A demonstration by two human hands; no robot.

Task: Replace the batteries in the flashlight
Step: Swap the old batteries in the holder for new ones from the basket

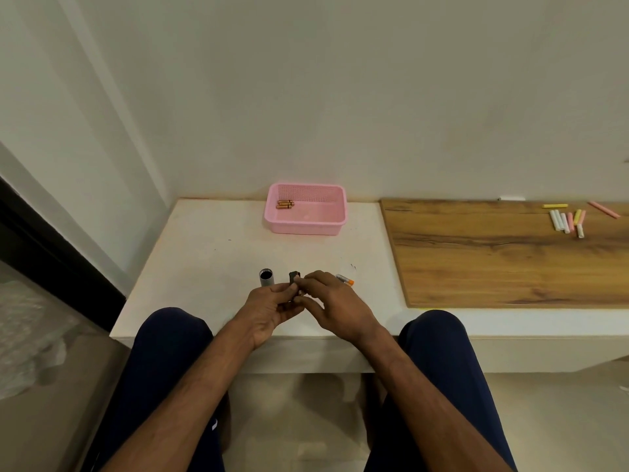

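Both hands meet over the near edge of the white ledge [204, 253], between the person's knees. The left hand [263, 313] lies palm up with its fingers [289, 306] curled around a small black holder [294, 280], which stands up out of the grip so that its top shows just above the fingertips. The right hand [335, 306] comes in from the other side, its thumb and forefinger pinched together against the holder's upper end; what they pinch there is too small to tell, though something pale shows at the tip. The other right fingers are bent loosely below, touching or nearly touching the left fingertips. Just beyond the left fingertips, to their left, the grey flashlight tube [266, 278] stands upright on the ledge, its dark open mouth facing up, apart from both hands. Just behind the right knuckles a battery [345, 279] with an orange end lies flat on the ledge, partly hidden by the hand. Well beyond the fingers, near the wall, sits a pink basket [306, 224] holding a few gold batteries [285, 204] in its far left corner. Far to the right of the right hand, on a wooden board [493, 253], lie several chalk sticks [566, 219] in white, pink and yellow.
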